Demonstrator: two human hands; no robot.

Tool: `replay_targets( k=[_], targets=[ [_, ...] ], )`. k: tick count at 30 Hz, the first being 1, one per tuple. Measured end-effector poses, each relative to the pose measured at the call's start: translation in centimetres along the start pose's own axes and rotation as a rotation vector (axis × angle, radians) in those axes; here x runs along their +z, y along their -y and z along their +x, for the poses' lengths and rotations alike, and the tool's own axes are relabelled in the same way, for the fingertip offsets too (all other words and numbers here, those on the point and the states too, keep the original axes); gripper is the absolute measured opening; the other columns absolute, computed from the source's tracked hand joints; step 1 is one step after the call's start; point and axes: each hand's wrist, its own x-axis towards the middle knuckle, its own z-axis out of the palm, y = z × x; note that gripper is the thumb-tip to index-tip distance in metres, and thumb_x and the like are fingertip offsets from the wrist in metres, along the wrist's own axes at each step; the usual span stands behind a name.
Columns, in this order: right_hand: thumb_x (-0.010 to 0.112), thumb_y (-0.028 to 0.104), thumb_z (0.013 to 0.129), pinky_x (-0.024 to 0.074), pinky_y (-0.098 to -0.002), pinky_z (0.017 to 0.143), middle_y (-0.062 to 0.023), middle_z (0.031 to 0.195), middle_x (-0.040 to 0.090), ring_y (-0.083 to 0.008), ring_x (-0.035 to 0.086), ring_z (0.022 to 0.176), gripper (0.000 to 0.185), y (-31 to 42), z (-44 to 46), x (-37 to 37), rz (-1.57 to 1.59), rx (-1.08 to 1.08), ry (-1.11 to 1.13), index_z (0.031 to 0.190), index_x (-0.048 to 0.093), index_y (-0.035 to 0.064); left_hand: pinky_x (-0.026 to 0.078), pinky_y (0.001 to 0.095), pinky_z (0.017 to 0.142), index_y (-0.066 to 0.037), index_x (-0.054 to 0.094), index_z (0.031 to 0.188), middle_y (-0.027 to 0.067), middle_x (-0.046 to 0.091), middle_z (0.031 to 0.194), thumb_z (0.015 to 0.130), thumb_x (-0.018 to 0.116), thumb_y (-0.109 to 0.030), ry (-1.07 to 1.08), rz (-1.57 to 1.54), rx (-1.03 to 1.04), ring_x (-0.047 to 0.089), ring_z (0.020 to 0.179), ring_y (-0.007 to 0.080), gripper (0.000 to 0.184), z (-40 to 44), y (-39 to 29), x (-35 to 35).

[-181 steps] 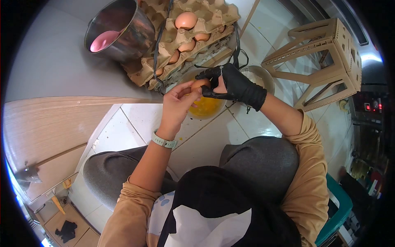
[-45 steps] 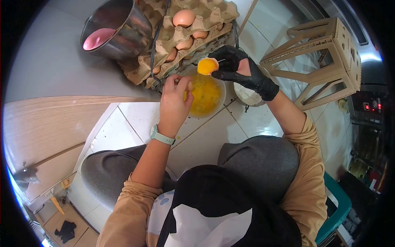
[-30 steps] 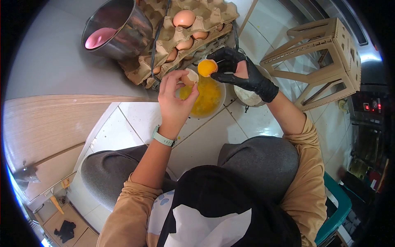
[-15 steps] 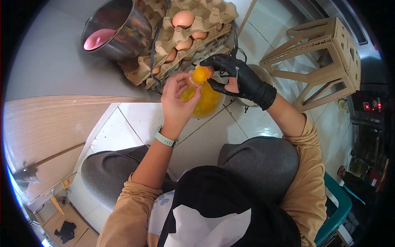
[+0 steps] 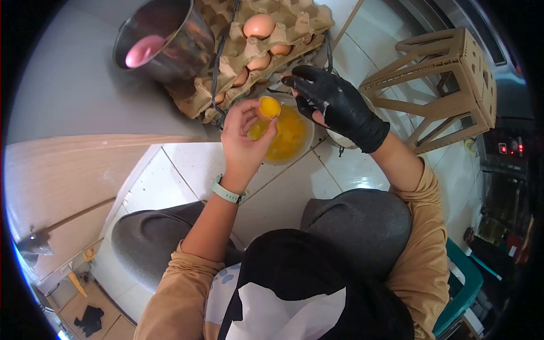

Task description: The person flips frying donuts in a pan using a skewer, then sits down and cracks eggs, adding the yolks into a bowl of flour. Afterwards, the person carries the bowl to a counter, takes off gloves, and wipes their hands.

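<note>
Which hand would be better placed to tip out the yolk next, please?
Probably the left hand: it holds the shell cupping the yolk, above the bowl. The gloved right hand is apart from that shell.

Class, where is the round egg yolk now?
In the head view's upper middle, the egg yolk sits in a broken eggshell held by the bare left hand, left of the gloved right hand.

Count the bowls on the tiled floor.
2. The egg bowl is partly behind the left hand; the bowl with white contents is largely hidden behind the gloved right hand. Others could be out of sight.
</note>
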Motion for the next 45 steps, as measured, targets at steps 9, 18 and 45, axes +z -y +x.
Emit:
replay_targets(
  k=[9,18,45],
  targets=[
    [0.071,0.007,0.063,0.0480,-0.0369,0.076,-0.0128,0.101,0.055,-0.0309,0.057,0.092,0.055,-0.2,0.1,1.6,0.043,-0.106,-0.038,0.114,0.052,0.0078,0.050,0.0267,0.082,0.000,0.051,0.106,0.0090,0.052,0.107,0.070,0.068,0.006,-0.051,0.033,0.025,0.058,0.095,0.0158,0.040,0.2,0.2,0.0],
    [0.077,0.015,0.063,0.0469,-0.0356,0.081,-0.0148,0.100,0.057,-0.0306,0.057,0.095,0.053,-0.3,-1.1,2.5,0.114,-0.047,-0.135,0.109,0.054,0.0034,0.049,0.0235,0.073,-0.002,0.050,0.107,0.0070,0.052,0.106,0.069,0.068,0.006,-0.017,0.245,0.097,0.056,0.096,0.0147,0.042,0.3,-0.5,0.3],
    [0.074,0.010,0.072,0.0462,-0.0290,0.086,-0.0068,0.104,0.059,-0.0152,0.057,0.098,0.048,-2.1,-1.0,4.4,1.056,0.307,0.057,0.112,0.048,0.0024,0.047,0.0253,0.066,-0.006,0.057,0.101,0.0088,0.051,0.103,0.065,0.067,0.003,-0.166,0.414,0.307,0.053,0.092,0.0183,0.039,1.1,-2.2,-0.8]
  ],
)
